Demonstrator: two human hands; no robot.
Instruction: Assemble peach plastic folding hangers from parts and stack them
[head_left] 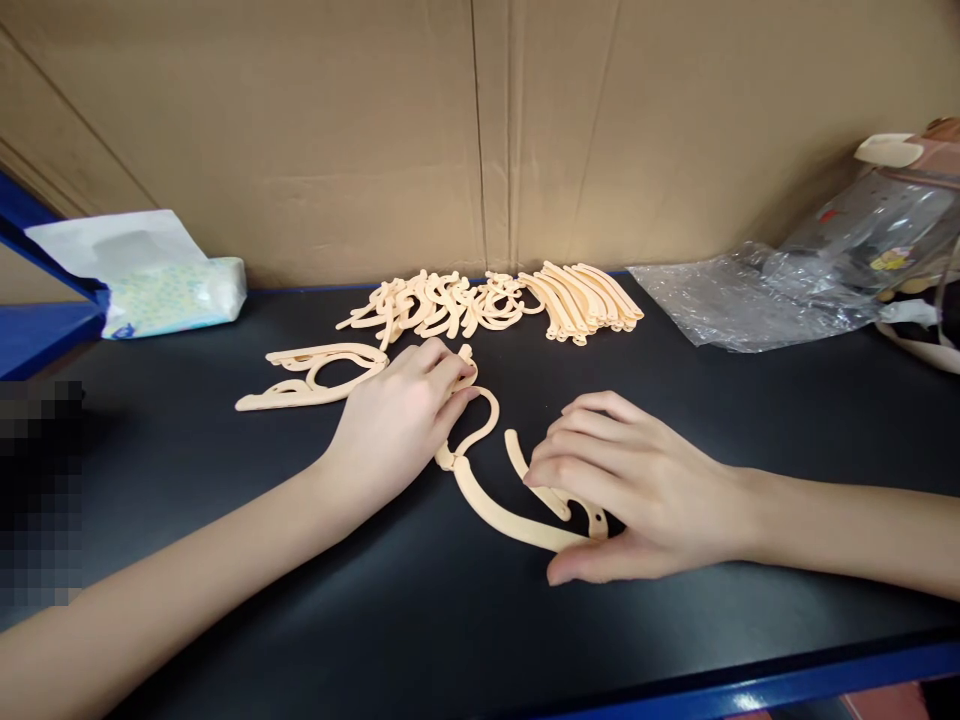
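A cream plastic folding hanger point(499, 510) lies on the black tabletop between my hands, its curved arm swung out toward the right and a rounded hook loop point(491, 405) near its middle. My left hand point(409, 405) is closed over its left part, thumb and fingers pinching near the top; much of that part is hidden under the palm. Over the right arm's end, my right hand point(634, 485) has its thumb in front and its bent fingers behind, gripping it. A short curved piece point(516, 455) shows under these fingers; whether it is joined to the arm is unclear.
Another folding hanger point(277, 400), folded up, lies left of my left hand. Behind are a heap of small curved hook pieces point(435, 305) and a stack of hanger arms point(585, 300). A tissue pack point(176, 300) stands left, a clear plastic bag point(720, 300) right. Cardboard point(337, 130) walls the back.
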